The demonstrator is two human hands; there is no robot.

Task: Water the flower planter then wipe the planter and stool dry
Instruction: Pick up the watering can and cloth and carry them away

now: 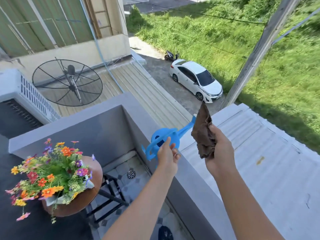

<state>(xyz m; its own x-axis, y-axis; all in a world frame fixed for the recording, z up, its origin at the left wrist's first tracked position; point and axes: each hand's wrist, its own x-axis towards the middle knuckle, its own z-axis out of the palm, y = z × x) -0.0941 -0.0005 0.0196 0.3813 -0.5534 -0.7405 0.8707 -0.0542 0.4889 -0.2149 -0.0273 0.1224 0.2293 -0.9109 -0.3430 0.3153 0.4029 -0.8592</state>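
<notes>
A flower planter (pixel 52 174) full of orange, purple and red blooms stands on a round brown stool (pixel 97 172) at lower left. A blue plastic watering can (pixel 164 137) rests on the grey balcony ledge, its spout pointing right. My left hand (pixel 167 157) is at the can's handle with fingers loosely apart; whether it grips the handle I cannot tell. My right hand (pixel 219 151) is held up to the right of the can, shut on a crumpled brown cloth (pixel 203 134) that hides the tip of the spout.
The grey balcony wall (pixel 107 129) forms a corner behind the stool. A floor drain (pixel 131 174) sits in the tiled floor below. Beyond the ledge lie a corrugated roof (pixel 251 153), a satellite dish (pixel 67 82), a white car (pixel 196 80) and grass.
</notes>
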